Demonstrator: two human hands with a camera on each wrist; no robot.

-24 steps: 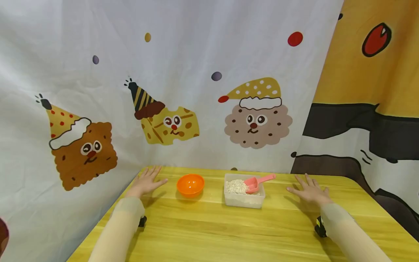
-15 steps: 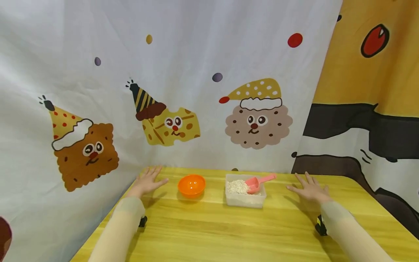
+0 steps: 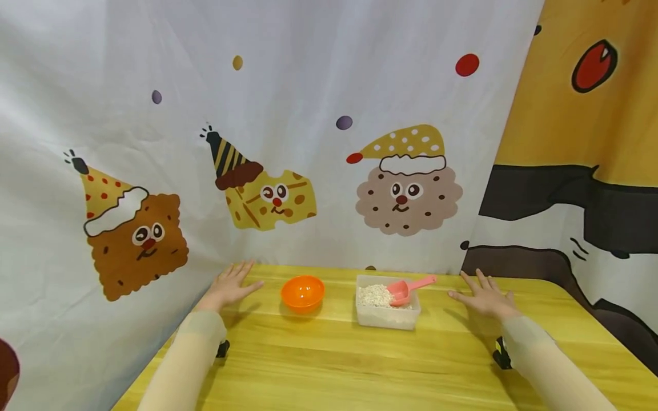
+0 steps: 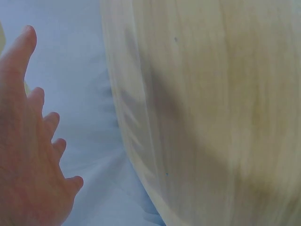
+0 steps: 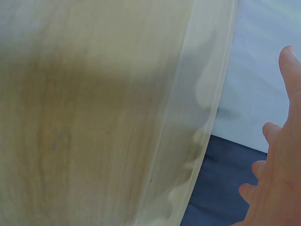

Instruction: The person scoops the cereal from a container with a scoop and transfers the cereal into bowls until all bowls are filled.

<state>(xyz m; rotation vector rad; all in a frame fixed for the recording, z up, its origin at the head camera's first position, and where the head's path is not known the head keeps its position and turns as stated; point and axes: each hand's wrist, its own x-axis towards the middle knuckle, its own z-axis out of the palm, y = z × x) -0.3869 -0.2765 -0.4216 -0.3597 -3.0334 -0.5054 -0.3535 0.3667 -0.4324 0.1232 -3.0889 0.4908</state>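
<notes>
My left hand (image 3: pixel 227 290) is spread over the far left part of the table, fingers apart and holding nothing. To its right stands an orange bowl (image 3: pixel 303 294), its inside bare. Farther right is a translucent plastic container (image 3: pixel 388 318) with pale oat flakes (image 3: pixel 375 295) in it. A pink scoop (image 3: pixel 402 291) lies on the flakes, its handle sticking out over the right rim. My right hand (image 3: pixel 485 299), right of the container, is likewise spread and holds nothing. In the wrist views the left hand (image 4: pixel 35 155) and right hand (image 5: pixel 280 165) cast shadows on the wood.
The yellow wood-grain table (image 3: pixel 329 365) runs back to a white curtain (image 3: pixel 308 68) printed with cartoon snacks. Its rounded far edge shows in both wrist views. A small black device (image 3: pixel 223 349) sits at the left wrist, another black device (image 3: pixel 501 354) at the right.
The head view has shifted slightly, so the bowl and container appear a little farther right and lower. Both hands stay spread in nearly the same places.
</notes>
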